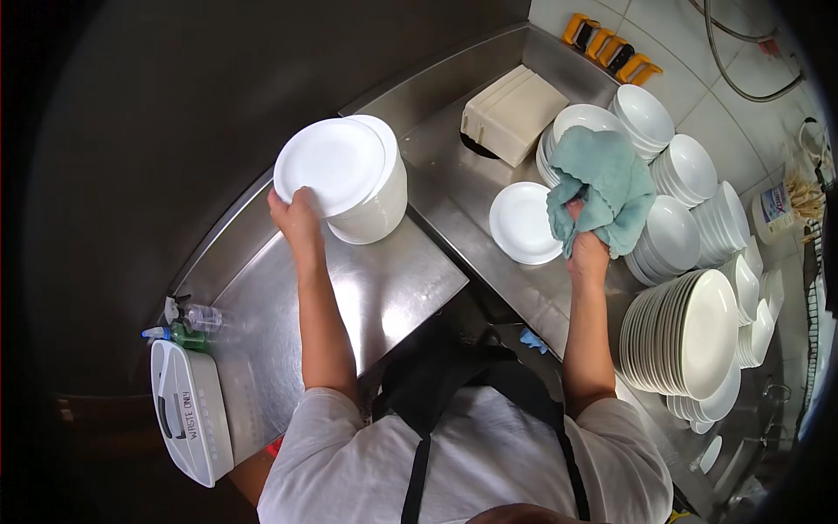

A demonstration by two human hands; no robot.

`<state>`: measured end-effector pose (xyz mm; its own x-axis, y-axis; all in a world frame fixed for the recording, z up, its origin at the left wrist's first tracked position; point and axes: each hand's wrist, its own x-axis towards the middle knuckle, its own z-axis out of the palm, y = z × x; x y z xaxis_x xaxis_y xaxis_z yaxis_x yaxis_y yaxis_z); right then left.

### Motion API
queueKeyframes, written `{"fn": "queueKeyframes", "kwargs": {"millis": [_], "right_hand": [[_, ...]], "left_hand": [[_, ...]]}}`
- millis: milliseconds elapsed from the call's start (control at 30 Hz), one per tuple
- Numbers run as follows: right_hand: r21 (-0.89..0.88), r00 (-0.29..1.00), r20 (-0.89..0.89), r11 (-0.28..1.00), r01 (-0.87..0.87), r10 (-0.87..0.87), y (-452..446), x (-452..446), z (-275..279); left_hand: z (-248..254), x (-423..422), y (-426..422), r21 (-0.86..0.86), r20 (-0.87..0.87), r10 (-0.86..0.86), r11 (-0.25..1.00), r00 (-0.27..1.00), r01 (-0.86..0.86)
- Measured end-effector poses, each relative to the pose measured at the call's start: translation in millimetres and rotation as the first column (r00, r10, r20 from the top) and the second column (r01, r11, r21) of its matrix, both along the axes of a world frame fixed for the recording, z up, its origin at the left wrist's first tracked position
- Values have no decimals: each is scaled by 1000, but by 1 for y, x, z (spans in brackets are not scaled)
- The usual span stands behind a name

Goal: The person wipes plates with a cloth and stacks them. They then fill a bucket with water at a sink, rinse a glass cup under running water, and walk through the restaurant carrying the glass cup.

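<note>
My left hand grips the near edge of a white plate, which sits at the top of a tall white plate stack on the left steel table. On the right, my right hand is closed on a bunched green cloth, held above the steel counter. Just left of the cloth a small white plate lies on the counter. Behind the cloth, stacked white bowls are partly hidden.
Stacks of bowls and a large plate stack line the right counter. A beige container lies at the back. Spray bottles and a "waste only" bin are at left. A gap separates the two surfaces.
</note>
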<state>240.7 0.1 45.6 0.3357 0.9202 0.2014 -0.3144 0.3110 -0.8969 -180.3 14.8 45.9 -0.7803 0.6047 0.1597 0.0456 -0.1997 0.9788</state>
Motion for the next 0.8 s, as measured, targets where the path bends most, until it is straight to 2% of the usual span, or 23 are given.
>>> {"fn": "queueKeyframes", "kwargs": {"millis": [33,67,167,233,267,333,367,400,467,500,567,600,633,667,767,800], "right_hand": [[0,1000,6,1000,-11,11,0,1,-3],[-1,1000,12,1000,-23,23,1,2,-5],[-4,997,83,1000,-12,13,2,5,-18],[-37,977,191,994,106,-97,2,2,-17],[-5,868,456,975,224,-197,20,24,-55],[105,596,756,949,298,-271,35,28,-59],[103,501,829,948,300,-248,44,28,-63],[105,399,889,947,302,-226,53,29,-66],[-32,353,933,961,274,-70,69,26,-88],[55,253,961,972,230,-115,73,20,-102],[216,51,974,970,112,-223,83,0,-129],[279,-46,960,959,43,-277,83,-13,-136],[120,-111,987,993,7,-119,71,-32,-116],[118,34,992,993,1,-118,57,-41,-114],[193,145,974,971,-139,-173,29,-39,-133],[140,194,974,983,-118,-115,15,-33,-129]], "left_hand": [[-5,-2,5,-15,-9,-2,1000,1000,2],[-12,-2,9,-82,-68,73,994,995,-79],[-20,4,15,-117,-67,41,992,997,-49],[-19,3,14,-145,-76,-69,988,995,58],[-19,5,13,-161,-78,-129,980,989,115],[-9,30,3,-151,-386,134,967,913,-206],[0,46,-5,-100,-526,253,930,812,-355],[11,65,-15,108,-572,329,938,752,-328],[2,102,-32,213,-490,98,977,866,10],[-3,120,-39,275,-456,-29,946,890,172],[-19,159,-47,180,-425,-342,875,838,449],[-31,174,-45,95,-354,-455,852,817,515],[-46,188,-44,11,-272,-560,812,783,584],[-57,200,-43,-20,-239,-573,810,784,586],[-79,222,-23,-94,-191,-597,801,779,591],[-83,223,-17,-116,-201,-596,803,778,585]]}}
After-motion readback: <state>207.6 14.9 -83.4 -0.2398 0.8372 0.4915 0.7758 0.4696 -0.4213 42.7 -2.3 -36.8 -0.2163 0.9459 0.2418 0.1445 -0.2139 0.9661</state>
